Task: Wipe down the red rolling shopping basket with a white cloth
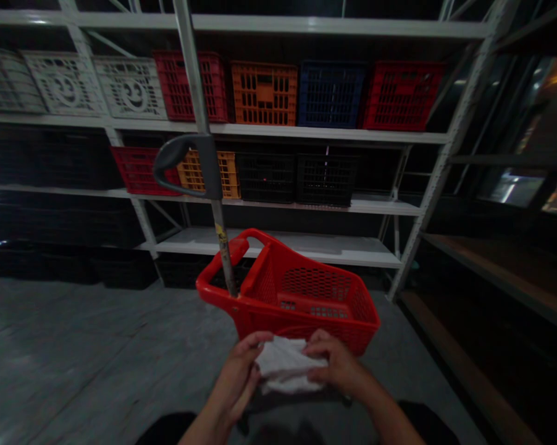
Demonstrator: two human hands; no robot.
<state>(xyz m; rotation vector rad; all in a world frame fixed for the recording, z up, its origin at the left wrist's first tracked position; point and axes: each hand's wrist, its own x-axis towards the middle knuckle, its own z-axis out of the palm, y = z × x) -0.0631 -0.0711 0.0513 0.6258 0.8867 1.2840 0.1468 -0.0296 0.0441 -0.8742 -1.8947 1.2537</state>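
Between my two hands is a crumpled white cloth point(290, 364), or a similar soft sheet; its exact material is hard to make out in the dim light. My left hand point(244, 371) pinches its left edge with thumb and fingers. At the right edge, my right hand point(331, 361) grips it in the same way. Just beyond the hands stands a red plastic shopping cart point(301, 296), its basket showing only its own perforated walls. A metal pole point(223, 247) with a grey handle point(209, 167) rises from the cart's left end.
Behind the cart runs a white metal shelf rack point(315, 131) bearing plastic crates, among them an orange crate point(264, 93), a blue crate point(331, 93) and a red crate point(401, 96). Dark shelving point(505, 259) borders the right side. Grey concrete floor point(97, 352) extends leftward.
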